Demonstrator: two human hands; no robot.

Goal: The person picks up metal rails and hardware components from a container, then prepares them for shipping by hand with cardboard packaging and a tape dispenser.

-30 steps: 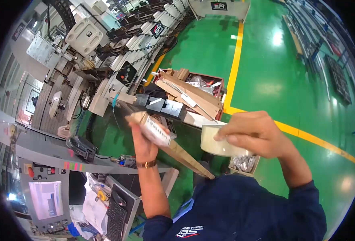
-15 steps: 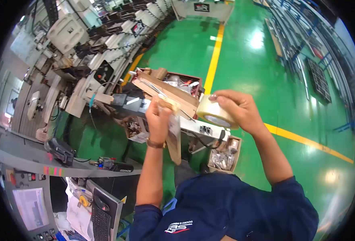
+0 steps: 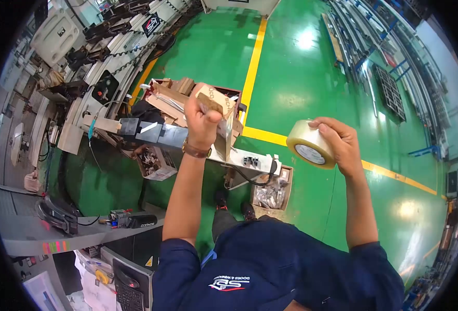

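My left hand (image 3: 203, 122) is closed around a brown cardboard piece (image 3: 219, 99) with SCHÜCO lettering, perhaps a small carton. The piece is tilted, and a thin side of it hangs below my fingers; its full shape is hidden. A wide roll of clear packing tape (image 3: 314, 145) is gripped at its upper edge by my right hand (image 3: 339, 144), thumb and fingers pinching it. The roll hangs over the green floor, apart from the cardboard. I cannot make out any strip of tape between the two.
Below my hands runs a narrow machine arm (image 3: 161, 133) with a white end and a black cable. Behind it stands a bin of cardboard scraps (image 3: 166, 96). Boxes of small parts (image 3: 271, 194) sit on the floor. At left is a desk (image 3: 99, 230); racks of profiles (image 3: 366, 62) stand right.
My hands have moved farther apart, the tape roll going right. The cardboard has turned so its printed face shows. The whole view has shifted a little.
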